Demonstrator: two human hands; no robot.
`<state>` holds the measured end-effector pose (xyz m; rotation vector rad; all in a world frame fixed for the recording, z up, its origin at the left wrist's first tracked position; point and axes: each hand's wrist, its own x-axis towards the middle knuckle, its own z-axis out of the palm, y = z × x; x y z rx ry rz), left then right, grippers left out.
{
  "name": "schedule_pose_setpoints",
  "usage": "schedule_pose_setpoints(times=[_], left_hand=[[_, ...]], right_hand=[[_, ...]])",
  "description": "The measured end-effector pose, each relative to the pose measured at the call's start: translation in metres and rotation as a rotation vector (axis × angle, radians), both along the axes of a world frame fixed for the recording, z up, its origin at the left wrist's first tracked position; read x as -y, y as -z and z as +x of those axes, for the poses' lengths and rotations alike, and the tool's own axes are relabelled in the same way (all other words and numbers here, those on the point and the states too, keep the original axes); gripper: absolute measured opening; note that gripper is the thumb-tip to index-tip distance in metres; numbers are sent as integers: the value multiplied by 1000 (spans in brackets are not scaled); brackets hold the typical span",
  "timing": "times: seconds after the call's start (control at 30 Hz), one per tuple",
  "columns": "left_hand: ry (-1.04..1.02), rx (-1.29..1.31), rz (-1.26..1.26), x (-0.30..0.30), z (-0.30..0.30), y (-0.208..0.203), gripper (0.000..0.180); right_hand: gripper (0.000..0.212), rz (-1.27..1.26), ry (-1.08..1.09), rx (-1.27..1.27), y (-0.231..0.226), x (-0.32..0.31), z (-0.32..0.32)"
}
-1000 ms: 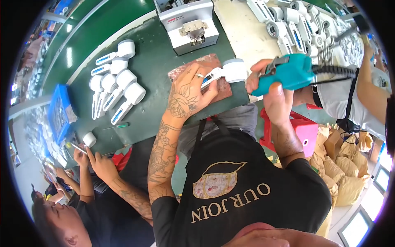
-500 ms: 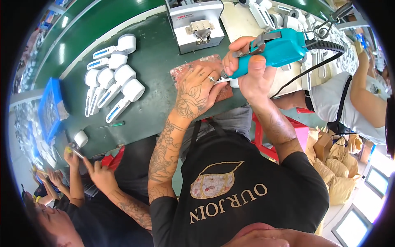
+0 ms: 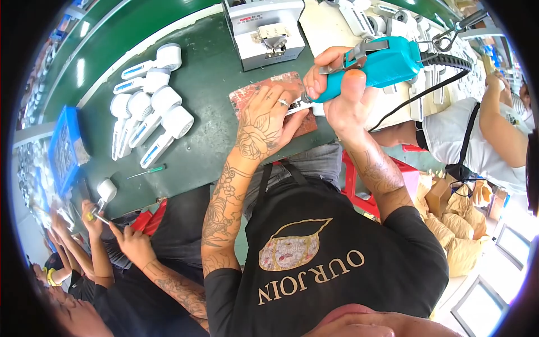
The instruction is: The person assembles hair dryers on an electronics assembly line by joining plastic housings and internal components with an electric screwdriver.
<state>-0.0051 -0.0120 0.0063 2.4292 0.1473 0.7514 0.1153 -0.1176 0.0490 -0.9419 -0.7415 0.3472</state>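
My right hand is wrapped round a teal electric screwdriver, which has a metal lever along its side and a black coiled cord. Its tip points left, down at a white plastic part. With fingers bent over it, my left hand, ringed and tattooed, presses and grips that part. The part lies on a worn reddish pad. Most of the part is hidden by my fingers, but a dark slot shows in it. Whether the bit touches a screw cannot be seen.
A grey machine stands beyond the pad. Several white round-headed handles lie to the left, near a green screwdriver and a blue bin. More white units lie at the back right. Co-workers sit at both sides.
My left fingers have shifted on the white part, and its dark slot now shows. The teal screwdriver has moved only slightly. At the left, a co-worker's hands have moved a little.
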Motion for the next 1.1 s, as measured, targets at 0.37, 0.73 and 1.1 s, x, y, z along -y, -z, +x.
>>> schedule_pose_setpoints(times=[0.37, 0.73, 1.1], left_hand=[[33, 40, -12, -3, 0, -1, 28], [134, 1, -157, -5, 0, -4, 28], [73, -60, -149, -2, -3, -5, 30]], right_hand=[[58, -50, -36, 33, -3, -1, 1], [71, -137, -14, 73, -6, 0, 1], [72, -155, -5, 97, -8, 1, -1]])
